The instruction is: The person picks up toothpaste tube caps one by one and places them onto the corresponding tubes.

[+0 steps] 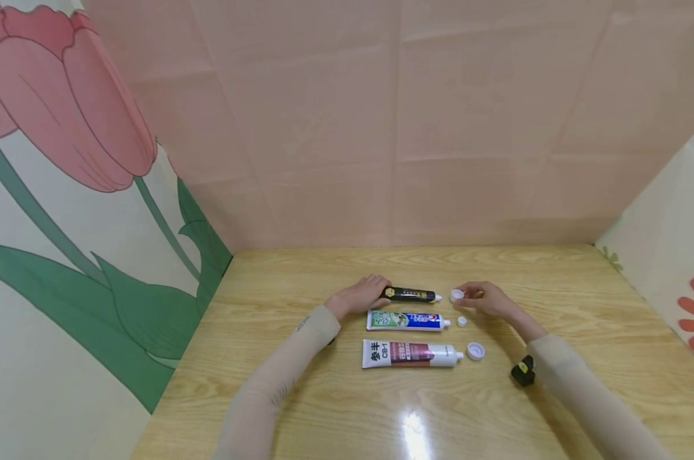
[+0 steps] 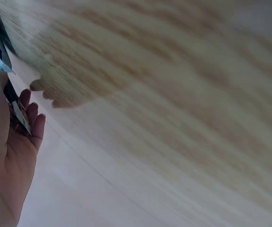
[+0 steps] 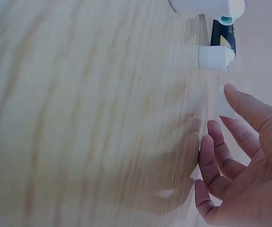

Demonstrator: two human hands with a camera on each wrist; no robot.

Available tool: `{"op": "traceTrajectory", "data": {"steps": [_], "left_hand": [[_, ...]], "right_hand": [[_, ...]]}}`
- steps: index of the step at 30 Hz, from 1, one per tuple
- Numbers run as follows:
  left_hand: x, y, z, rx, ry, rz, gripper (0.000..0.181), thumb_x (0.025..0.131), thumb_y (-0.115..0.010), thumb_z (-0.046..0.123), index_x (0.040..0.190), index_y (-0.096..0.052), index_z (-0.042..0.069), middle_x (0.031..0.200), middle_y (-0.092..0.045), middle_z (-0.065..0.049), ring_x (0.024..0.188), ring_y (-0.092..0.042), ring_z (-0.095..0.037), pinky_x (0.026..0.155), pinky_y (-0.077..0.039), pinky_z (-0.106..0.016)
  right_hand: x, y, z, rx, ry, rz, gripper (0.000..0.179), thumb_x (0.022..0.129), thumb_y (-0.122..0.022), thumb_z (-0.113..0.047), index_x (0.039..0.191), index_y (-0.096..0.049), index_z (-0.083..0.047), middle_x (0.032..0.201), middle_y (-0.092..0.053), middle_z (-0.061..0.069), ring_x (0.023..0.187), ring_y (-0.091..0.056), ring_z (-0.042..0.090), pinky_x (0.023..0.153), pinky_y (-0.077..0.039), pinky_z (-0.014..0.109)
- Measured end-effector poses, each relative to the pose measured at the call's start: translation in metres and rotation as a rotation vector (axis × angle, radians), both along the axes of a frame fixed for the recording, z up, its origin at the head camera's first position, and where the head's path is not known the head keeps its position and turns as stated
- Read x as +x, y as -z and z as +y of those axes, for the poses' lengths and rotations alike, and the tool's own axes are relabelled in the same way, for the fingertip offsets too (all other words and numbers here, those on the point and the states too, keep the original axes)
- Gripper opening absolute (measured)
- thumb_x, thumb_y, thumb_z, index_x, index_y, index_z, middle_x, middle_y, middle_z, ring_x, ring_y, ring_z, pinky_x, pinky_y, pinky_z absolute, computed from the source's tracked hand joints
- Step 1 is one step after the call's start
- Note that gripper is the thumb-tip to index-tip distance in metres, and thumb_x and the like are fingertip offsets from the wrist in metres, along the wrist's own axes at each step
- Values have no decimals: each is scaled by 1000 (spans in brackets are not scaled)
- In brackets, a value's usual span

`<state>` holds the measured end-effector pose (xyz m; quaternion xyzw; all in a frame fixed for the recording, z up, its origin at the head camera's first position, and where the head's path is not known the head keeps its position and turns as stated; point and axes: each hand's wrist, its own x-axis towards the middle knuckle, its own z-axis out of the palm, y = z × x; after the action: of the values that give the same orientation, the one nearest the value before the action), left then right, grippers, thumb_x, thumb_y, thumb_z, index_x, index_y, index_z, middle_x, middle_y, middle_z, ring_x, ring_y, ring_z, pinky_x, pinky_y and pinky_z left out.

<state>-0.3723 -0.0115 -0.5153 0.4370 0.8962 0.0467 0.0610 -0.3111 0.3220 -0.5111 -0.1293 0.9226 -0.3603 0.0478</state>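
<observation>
In the head view three toothpaste tubes lie in a row, nozzles to the right and uncapped. My left hand (image 1: 362, 295) grips the tail of the black toothpaste tube (image 1: 411, 294), the farthest one; its crimped end shows in the palm in the left wrist view. Between thumb and index finger, my right hand (image 1: 487, 299) pinches a white cap (image 3: 226, 102), a short way right of the black tube's nozzle. The blue-green toothpaste tube (image 1: 407, 321) lies just nearer, close by the left wrist. Nearest is the white and maroon toothpaste tube (image 1: 412, 354).
A small white cap (image 1: 462, 321) stands right of the blue-green tube's nozzle, and a larger white cap (image 1: 475, 351) right of the maroon one's. Everything lies on a wood-grain table (image 1: 255, 383) with a pink draped wall (image 1: 392, 128) behind.
</observation>
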Motion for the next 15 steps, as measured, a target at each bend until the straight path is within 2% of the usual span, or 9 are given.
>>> {"op": "traceTrajectory", "data": {"steps": [8, 15], "left_hand": [[6, -6, 0, 6, -16, -34, 49, 99, -39, 37, 137, -34, 7, 133, -45, -6, 123, -41, -17, 109, -28, -33], [8, -7, -4, 18, -9, 19, 46, 100, -38, 34, 136, -35, 5, 130, -47, -8, 120, -44, -18, 106, -32, -32]], "right_hand": [[1, -1, 1, -11, 0, -3, 41, 84, -68, -28, 115, -62, -1, 96, -64, 12, 86, -60, 23, 70, -48, 30], [5, -4, 0, -63, 7, 9, 41, 84, -68, -25, 117, -60, 0, 100, -63, 16, 88, -61, 26, 69, -50, 31]]}}
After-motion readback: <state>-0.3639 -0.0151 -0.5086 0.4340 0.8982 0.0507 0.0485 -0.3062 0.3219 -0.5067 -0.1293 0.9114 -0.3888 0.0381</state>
